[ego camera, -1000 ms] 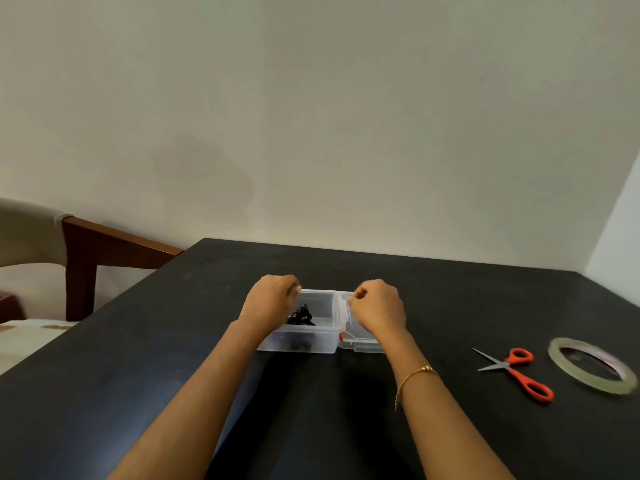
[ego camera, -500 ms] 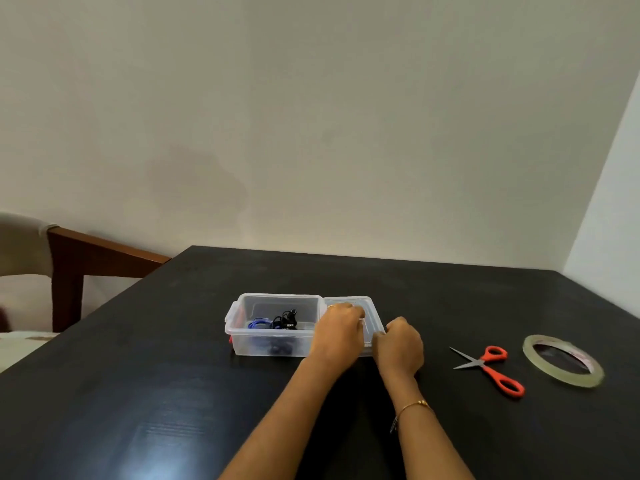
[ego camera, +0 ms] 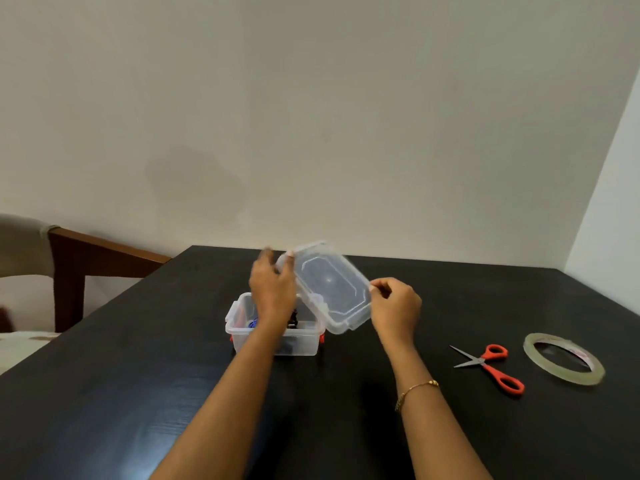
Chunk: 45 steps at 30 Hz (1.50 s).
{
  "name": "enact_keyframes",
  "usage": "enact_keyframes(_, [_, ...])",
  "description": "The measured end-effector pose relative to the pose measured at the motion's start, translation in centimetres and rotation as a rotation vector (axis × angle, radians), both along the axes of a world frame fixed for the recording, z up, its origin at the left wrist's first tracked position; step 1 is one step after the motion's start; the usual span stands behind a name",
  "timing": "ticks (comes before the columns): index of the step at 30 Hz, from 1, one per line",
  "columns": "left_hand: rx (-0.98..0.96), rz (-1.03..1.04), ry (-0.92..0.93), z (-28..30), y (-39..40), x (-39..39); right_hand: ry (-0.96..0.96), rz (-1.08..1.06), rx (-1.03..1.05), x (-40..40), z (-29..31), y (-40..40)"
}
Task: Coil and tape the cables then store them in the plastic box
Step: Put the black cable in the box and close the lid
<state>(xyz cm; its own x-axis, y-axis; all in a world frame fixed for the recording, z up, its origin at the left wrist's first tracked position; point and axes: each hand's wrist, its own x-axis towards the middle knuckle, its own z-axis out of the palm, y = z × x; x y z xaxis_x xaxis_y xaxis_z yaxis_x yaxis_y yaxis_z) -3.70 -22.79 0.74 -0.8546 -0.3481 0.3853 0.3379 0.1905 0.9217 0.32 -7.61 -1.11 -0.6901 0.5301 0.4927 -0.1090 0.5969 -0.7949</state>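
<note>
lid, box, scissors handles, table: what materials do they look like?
Lid: clear, glossy plastic; the table shows through it.
Box: the same translucent plastic, contents visible through the wall, with small red clips.
Scissors: bright grey blades, likely steel; orange handles look like moulded plastic.
Table: black with faint grain, probably painted wood or laminate, with a slight sheen.

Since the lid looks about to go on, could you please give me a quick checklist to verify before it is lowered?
1. Clear plastic lid held by both hands, left hand and right hand: ok.
2. Lid level with the clear plastic box: not ok, tilted.
3. Blue and black coiled cables below the rim: cannot tell, the forearm hides them.
4. Red latches clear of the rim: cannot tell.
5. Orange-handled scissors and clear tape roll apart from the box: ok.
</note>
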Motion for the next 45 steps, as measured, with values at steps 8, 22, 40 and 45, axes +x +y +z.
enact_keyframes(8, [-0.062, 0.133, -0.191, -1.6, -7.9, 0.4, -0.124, 0.215, 0.049, -3.4, 0.5, -4.4])
enact_keyframes(22, [0.043, 0.187, -0.341, -4.6, -9.5, -0.8, -0.271, 0.182, -0.114, -7.7, -1.3, -6.9])
enact_keyframes(40, [0.054, 0.005, -0.571, -5.0, -9.1, -1.1, -0.737, 0.377, -0.524, -5.3, -0.7, -4.1])
enact_keyframes(45, [-0.04, 0.12, -0.378, -4.3, -8.8, -0.5, -0.556, 0.153, -0.114, -5.8, -0.6, -5.0])
